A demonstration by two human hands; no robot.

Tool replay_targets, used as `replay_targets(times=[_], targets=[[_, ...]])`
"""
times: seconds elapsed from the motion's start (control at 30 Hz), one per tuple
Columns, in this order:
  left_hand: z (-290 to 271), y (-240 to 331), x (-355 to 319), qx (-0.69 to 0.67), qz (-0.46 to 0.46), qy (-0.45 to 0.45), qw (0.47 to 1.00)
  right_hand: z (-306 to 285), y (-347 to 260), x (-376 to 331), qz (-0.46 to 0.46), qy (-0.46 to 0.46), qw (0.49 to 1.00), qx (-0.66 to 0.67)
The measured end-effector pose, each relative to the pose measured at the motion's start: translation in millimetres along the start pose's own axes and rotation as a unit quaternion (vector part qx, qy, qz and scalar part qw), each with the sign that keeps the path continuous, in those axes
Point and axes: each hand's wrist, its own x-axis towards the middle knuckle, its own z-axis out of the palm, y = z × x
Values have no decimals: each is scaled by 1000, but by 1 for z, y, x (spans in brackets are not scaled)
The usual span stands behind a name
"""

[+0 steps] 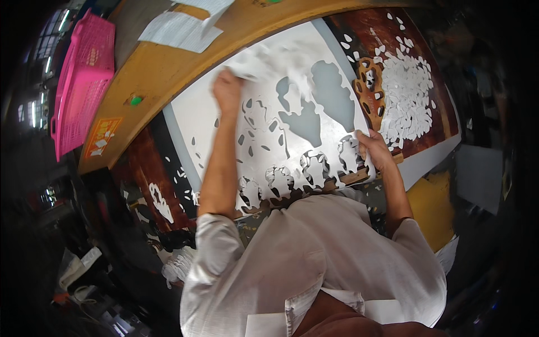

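A large white sheet [196, 121] full of cut-out holes lies over a grey-blue board [332, 42], its near edge hanging in ragged loops toward my body. My left hand [227, 89] is closed over the far left part of the sheet, with a blurred white flap at its fingers. At the sheet's near right corner, my right hand [373, 147] grips the edge, thumb on top. Beside the board's right edge stands a brown cutting die [370, 92] with oval openings. Small white cut pieces [407, 95] are heaped to the right of it.
A yellow machine beam [132, 112] curves along the far side, with papers [179, 31] beyond it. A pink plastic basket [84, 78] stands at the far left. White scraps [160, 202] lie on the dark red surface [147, 163] at left.
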Motion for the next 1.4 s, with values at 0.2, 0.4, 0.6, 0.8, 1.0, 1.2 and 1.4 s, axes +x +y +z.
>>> replay_targets(times=[0.2,0.4,0.6,0.8,1.0,1.2,1.4], targets=[[-184,-32,38,106,119,98,982,22,-7,-21,-176,183,911,-324],[-121,-55,-104,239,346,35,906,88,-8,-59,-155,88,938,-297],[-37,-76,-194,162,384,-65,907,159,43,-42,37,-18,989,-143],[-43,-73,-178,99,419,-75,899,174,44,-36,67,-12,996,-50],[-41,-76,-166,-67,366,-167,913,181,37,-39,52,-8,998,-45],[-35,-79,-173,-55,322,-200,923,185,46,-33,64,-35,992,104],[-39,-80,-147,-3,305,-238,922,193,59,-22,48,-36,994,86]])
